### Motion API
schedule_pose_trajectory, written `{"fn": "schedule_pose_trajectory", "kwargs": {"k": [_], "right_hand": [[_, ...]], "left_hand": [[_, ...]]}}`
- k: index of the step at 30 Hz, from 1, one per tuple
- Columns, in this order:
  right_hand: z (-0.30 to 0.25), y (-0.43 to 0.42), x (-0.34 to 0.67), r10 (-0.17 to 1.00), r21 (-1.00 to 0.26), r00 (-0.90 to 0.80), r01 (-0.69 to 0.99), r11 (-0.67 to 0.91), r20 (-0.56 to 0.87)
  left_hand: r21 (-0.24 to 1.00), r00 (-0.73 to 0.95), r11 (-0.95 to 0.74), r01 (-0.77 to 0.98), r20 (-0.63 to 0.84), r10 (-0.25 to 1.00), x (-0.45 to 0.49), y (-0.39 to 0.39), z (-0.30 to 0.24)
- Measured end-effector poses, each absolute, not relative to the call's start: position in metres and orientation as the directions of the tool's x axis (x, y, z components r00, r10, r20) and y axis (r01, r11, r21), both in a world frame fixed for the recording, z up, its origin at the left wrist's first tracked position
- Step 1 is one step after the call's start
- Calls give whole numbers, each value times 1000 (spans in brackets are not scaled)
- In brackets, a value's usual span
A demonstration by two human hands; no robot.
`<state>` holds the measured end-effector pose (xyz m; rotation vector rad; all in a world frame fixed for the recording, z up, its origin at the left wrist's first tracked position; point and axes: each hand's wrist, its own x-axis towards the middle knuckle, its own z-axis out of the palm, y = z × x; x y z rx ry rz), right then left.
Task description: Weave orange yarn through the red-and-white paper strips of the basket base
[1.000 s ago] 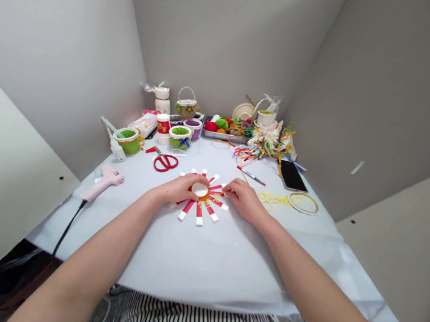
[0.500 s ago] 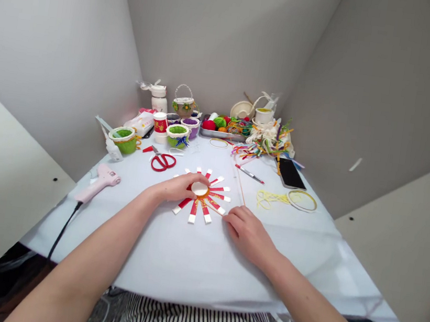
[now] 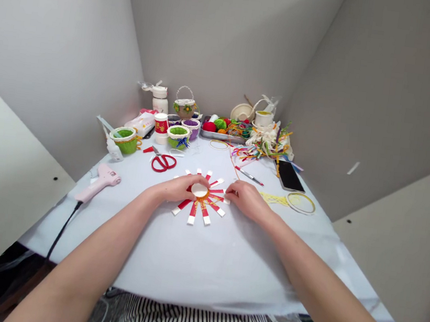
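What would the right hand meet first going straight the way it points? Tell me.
The right hand points at the white-tipped red paper strips fanned out on the table, so those come first. Its fingertips sit right at their ends; depth hides whether they already touch.

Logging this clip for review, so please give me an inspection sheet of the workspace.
Surface: white sheet-covered table.
Job's things: red-and-white paper strips radiating from a round white disc.
Clutter: red-handled scissors, pink glue gun, black phone, metal tray of coloured yarn.
Grippers: left hand lies over the strips, fingers at the disc; right hand has its fingers at the strips' right side.
Cables: black glue-gun cord runs off the table's edge.
Surroundings: grey panel walls; no other person seen.
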<state>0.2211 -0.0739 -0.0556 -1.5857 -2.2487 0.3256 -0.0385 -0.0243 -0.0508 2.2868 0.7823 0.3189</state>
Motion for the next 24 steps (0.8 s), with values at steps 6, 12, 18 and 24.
{"fn": "schedule_pose_trajectory", "kwargs": {"k": [6, 12, 18, 24], "right_hand": [[-68, -45, 202, 970, -458, -131, 863, 214, 206], [-80, -50, 199, 959, -442, -146, 863, 244, 243], [-82, -49, 201, 952, -475, -149, 839, 265, 267], [-76, -54, 205, 946, -489, -185, 820, 297, 264]], "left_hand": [[684, 788, -579, 444, 9, 615, -38, -27, -49], [665, 754, -595, 451, 74, 653, -35, -31, -52], [581, 670, -668, 464, 263, 694, -25, -34, -58], [546, 685, -636, 546, 147, 714, -28, -32, -58]]}}
